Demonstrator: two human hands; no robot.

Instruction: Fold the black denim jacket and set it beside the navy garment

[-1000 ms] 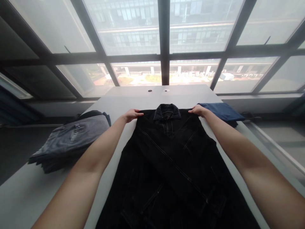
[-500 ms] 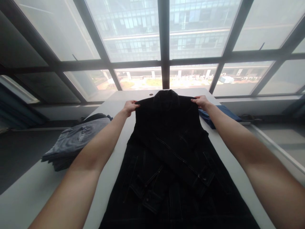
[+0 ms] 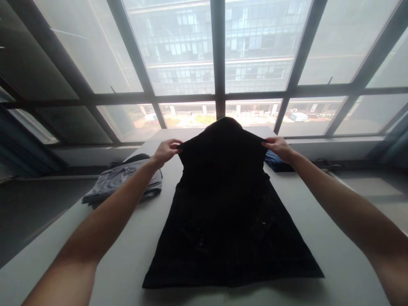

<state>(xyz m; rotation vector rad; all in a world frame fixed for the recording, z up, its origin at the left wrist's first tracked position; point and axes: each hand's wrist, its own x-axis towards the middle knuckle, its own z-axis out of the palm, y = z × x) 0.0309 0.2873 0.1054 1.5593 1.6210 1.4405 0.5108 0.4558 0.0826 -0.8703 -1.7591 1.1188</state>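
Observation:
A black jacket [image 3: 226, 195] is spread in front of me, its lower hem toward me and its collar end at the far side. My left hand [image 3: 167, 151] pinches its left shoulder corner, and my right hand [image 3: 279, 148] pinches the right one. Between the two hands the upper part is lifted and stretched, with the middle peaking highest. The sleeves lie folded over the front, though dark cloth makes their outlines hard to see. Only a few buttons and seams show.
On the white table [image 3: 334, 238], a stack of folded grey clothes [image 3: 124, 176] lies left of the jacket, partly behind my left forearm. Folded blue cloth [image 3: 277, 162] sits beyond my right hand. Large framed windows [image 3: 219, 55] rise behind the table's far end.
The jacket's shoulder end has been raised, and its collar no longer shows. The lower hem has come into view. Both hands still grip the shoulders.

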